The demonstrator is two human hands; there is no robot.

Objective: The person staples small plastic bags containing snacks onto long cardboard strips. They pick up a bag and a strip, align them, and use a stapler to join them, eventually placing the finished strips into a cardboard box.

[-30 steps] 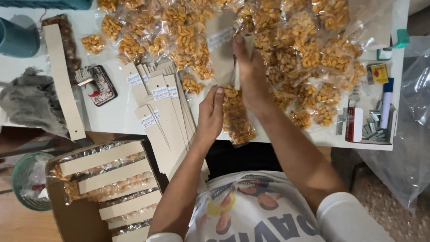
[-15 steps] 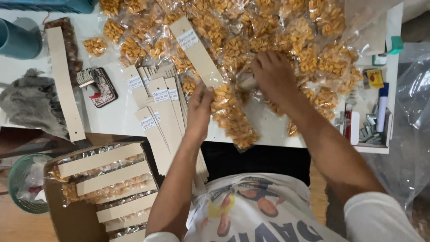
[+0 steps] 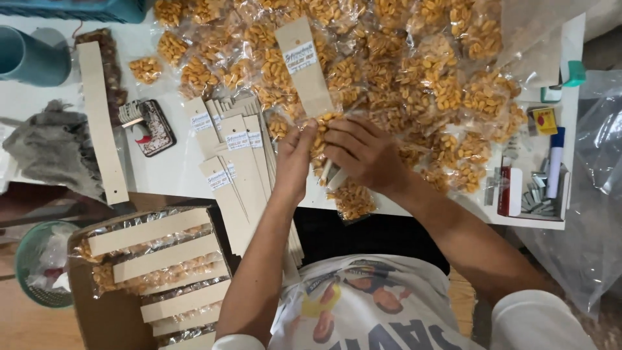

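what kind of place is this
Probably a small home snack-packing workspace: a white table heaped with clear nut bags, stacked cardboard header strips, and a box of finished packs.

Both forearms reach forward from the body, bare to the short sleeves, and converge so the hands meet. The left hand (image 3: 297,155) has its fingers bent and pinched together at the tips. The right hand (image 3: 364,154) lies palm down just beside it, fingers curled inward toward the left fingertips, knuckles raised.
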